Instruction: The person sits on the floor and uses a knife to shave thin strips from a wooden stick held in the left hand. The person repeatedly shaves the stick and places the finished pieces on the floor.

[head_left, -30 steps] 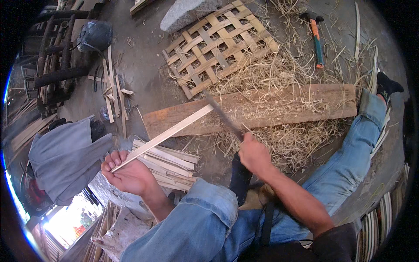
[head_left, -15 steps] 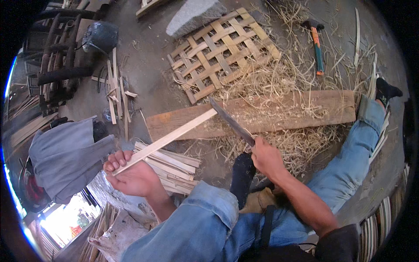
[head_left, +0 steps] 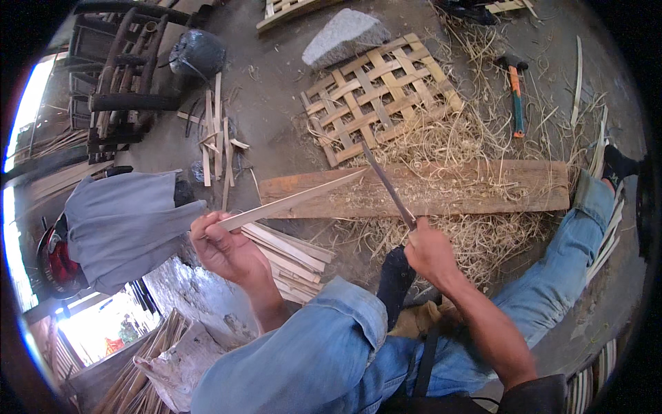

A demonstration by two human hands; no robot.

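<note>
Wooden strip (head_left: 296, 200) clamped in left grip (head_left: 231, 250), knife (head_left: 388, 183) clamped in right grip (head_left: 429, 252), above plank (head_left: 531, 195) and shaving-strewn floor (head_left: 272, 103).

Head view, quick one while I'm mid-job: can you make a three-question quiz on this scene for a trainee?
1. Multiple choice: what does the right hand hold?
A) a stone
B) a knife
C) a cloth

2. True or false: in the picture, the hammer lies to the right of the woven slat panel.

3. Short answer: what does the left hand hold, and by which end?

Key: 1 B; 2 true; 3 a long, pale strip, by the end nearer the person.
</note>
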